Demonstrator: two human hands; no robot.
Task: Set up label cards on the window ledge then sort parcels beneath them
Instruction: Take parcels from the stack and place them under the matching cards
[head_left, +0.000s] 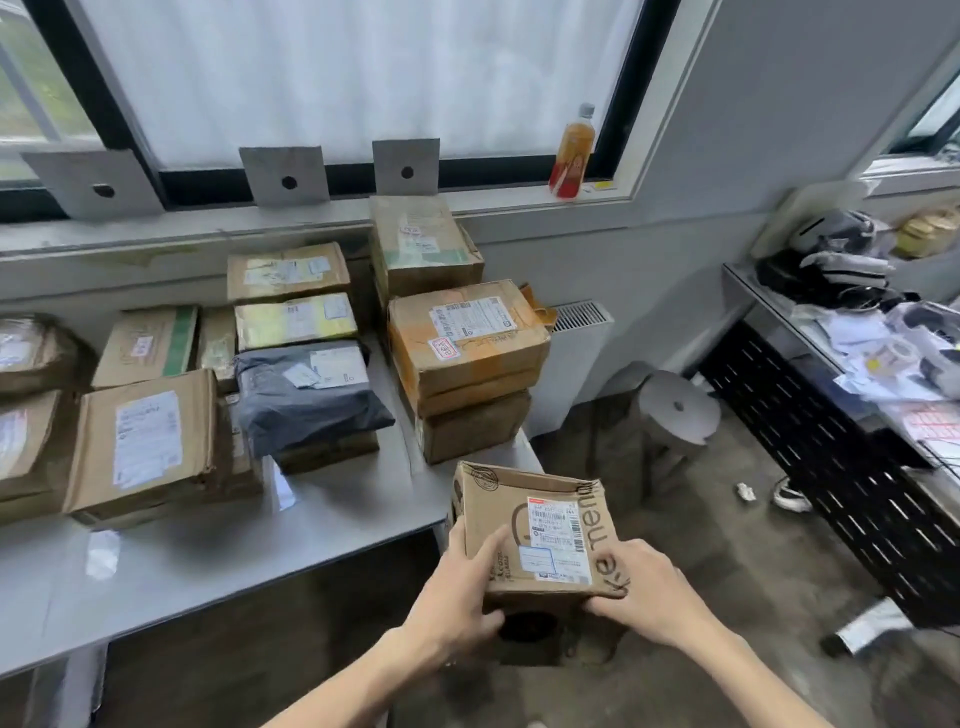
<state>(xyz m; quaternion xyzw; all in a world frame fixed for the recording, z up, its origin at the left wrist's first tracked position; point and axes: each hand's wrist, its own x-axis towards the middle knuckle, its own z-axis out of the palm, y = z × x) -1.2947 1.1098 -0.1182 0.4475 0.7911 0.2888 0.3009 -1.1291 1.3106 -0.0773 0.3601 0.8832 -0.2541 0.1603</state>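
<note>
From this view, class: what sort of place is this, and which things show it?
Probably a small parcel sorting room or mail room: labelled parcels stacked on a steel table, cards along the window ledge, and both hands holding another box.

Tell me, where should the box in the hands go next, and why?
Probably onto the table, under one of the cards. Both the left hand and right hand grip the box, held past the table's corner with its label facing up. Other parcels already sit in stacks below the cards. Which card fits can't be told; the label is too small to read.
</note>
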